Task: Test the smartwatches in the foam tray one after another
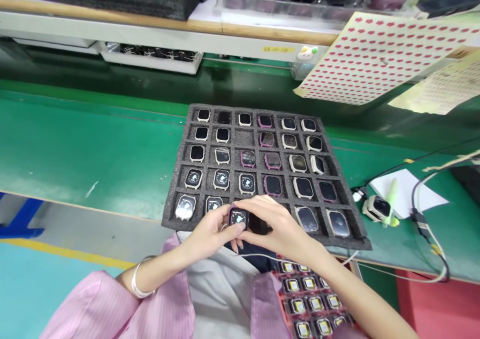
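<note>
A black foam tray (360, 229) lies on the green bench, its square pockets filled with several smartwatch bodies in white and purple cases. Over the tray's front edge, my left hand (210, 231) and my right hand (275, 224) together pinch one purple-cased watch body (238, 217) with a lit screen. My left thumb rests on its screen. My right fingers curl over its right side. A thin white cable runs from under my hands toward the right. Some watches in the front rows have lit screens; the back rows are dark.
A white watch body (377, 208) sits on a cable beside white paper (408, 191) at the right. Sticker sheets (375, 59) hang at the upper right. A red tray (311, 299) of small parts lies below the bench by my lap. A raised shelf holds foam and clear trays.
</note>
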The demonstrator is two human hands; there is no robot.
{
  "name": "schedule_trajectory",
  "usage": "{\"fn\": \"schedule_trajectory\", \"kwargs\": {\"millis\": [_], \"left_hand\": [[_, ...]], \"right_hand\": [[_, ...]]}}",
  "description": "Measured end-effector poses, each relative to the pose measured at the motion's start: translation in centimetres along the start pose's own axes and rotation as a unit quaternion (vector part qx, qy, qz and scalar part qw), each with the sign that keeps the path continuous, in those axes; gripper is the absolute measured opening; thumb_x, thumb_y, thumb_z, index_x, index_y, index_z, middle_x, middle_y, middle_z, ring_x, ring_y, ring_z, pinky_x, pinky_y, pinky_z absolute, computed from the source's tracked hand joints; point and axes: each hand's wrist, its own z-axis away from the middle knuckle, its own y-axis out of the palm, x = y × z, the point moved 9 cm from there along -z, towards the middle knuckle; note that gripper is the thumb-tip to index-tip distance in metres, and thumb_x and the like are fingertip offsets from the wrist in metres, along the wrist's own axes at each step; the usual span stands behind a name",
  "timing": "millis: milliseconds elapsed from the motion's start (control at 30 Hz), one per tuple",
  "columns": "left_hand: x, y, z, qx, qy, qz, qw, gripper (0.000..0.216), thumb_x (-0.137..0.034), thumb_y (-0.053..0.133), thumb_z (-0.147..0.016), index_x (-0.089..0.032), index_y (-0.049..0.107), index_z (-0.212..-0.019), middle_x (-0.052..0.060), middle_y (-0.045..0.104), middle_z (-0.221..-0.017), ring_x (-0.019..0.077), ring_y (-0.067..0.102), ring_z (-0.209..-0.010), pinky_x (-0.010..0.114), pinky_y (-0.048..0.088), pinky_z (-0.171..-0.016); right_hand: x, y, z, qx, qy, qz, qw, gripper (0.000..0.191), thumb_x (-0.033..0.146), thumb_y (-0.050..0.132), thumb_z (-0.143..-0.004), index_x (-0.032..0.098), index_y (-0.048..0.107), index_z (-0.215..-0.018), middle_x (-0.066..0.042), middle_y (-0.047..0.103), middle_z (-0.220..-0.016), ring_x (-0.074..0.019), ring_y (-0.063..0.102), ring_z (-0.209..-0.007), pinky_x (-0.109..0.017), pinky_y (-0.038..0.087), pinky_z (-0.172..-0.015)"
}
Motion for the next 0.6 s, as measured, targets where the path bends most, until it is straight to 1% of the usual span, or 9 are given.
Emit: {"fn": "schedule_trajectory", "kwargs": {"millis": [200, 300, 500, 600], "left_hand": [[0.41, -0.11, 0.20, 0.001, 0.001, -0.009, 1.000, 0.037, -0.042, 0.058, -0.085, -0.012, 0.051, -0.106, 0.002, 0.060, -0.071, 0.0116, 0.058, -0.055, 0.024, 0.048, -0.054], [0.50, -0.10, 0.28, 0.000, -0.001, -0.014, 1.000, 0.036, -0.041, 0.057, -0.086, -0.012, 0.051, -0.106, 0.000, 0.058, -0.066, 0.0117, 0.058, -0.054, 0.024, 0.048, -0.054], [0.51, -0.02, 0.18, 0.003, -0.002, -0.023, 1.000, 0.036, -0.041, 0.054, -0.087, -0.012, 0.049, -0.108, -0.001, 0.056, -0.064, 0.0118, 0.057, -0.053, 0.025, 0.048, -0.054], [0.64, 0.02, 0.34, -0.001, -0.008, -0.048, 0.999, 0.038, -0.041, 0.052, -0.089, -0.012, 0.047, -0.112, -0.003, 0.053, -0.064, 0.0116, 0.054, -0.052, 0.025, 0.046, -0.053]], "right_hand": [[0.00, 0.04, -0.01, -0.004, 0.003, -0.023, 1.000, 0.041, 0.027, 0.069, -0.080, 0.020, 0.057, -0.119, -0.008, 0.068, -0.104, -0.0220, 0.063, -0.094, -0.038, 0.052, -0.083], [-0.04, 0.09, 0.06, -0.007, 0.001, -0.022, 1.000, 0.042, 0.027, 0.070, -0.080, 0.019, 0.057, -0.119, -0.008, 0.068, -0.104, -0.0219, 0.063, -0.095, -0.038, 0.052, -0.084], [-0.04, 0.28, 0.27, -0.006, -0.004, -0.025, 1.000, 0.042, 0.026, 0.066, -0.084, 0.019, 0.054, -0.123, -0.009, 0.066, -0.109, -0.0225, 0.062, -0.101, -0.038, 0.052, -0.088], [-0.02, 0.44, 0.37, 0.003, -0.001, -0.027, 1.000, 0.043, 0.026, 0.065, -0.084, 0.019, 0.053, -0.125, -0.009, 0.065, -0.110, -0.0222, 0.062, -0.102, -0.038, 0.052, -0.089]]}}
